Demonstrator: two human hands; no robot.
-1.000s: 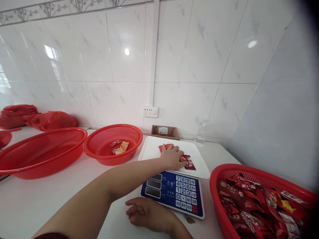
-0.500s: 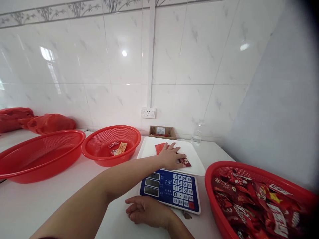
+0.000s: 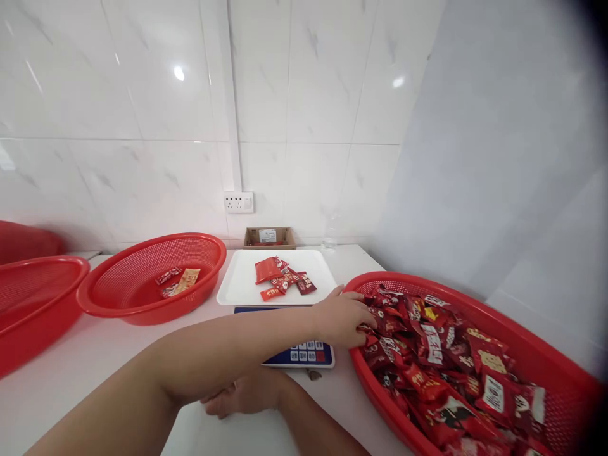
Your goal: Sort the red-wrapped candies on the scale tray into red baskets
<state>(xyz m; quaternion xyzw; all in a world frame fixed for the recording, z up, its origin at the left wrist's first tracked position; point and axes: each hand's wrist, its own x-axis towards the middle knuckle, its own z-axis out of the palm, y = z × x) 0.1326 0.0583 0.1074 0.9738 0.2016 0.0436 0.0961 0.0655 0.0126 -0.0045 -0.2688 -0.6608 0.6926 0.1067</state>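
My left hand (image 3: 344, 316) reaches across to the near-left rim of a big red basket (image 3: 479, 311). Its fingers curl down onto the red snack packets (image 3: 441, 361) heaped inside. My right hand (image 3: 237, 396) lies on the white table under my left forearm, fingers loosely spread and holding nothing. Behind the left hand stands a scale with a blue keypad (image 3: 304, 354). Its white tray (image 3: 232, 294) carries several red packets (image 3: 280, 278) in a small pile.
A medium red mesh basket (image 3: 142, 307) left of the scale holds a few packets (image 3: 178, 282). A larger red basket (image 3: 28, 304) sits at the far left. By the tiled wall are a cardboard box (image 3: 269, 237), a clear bottle (image 3: 329, 234) and a socket (image 3: 238, 202).
My left hand left the packets on the scale tray and swung right and nearer, to the full basket. The view turned right and down. My right hand stayed on the table.
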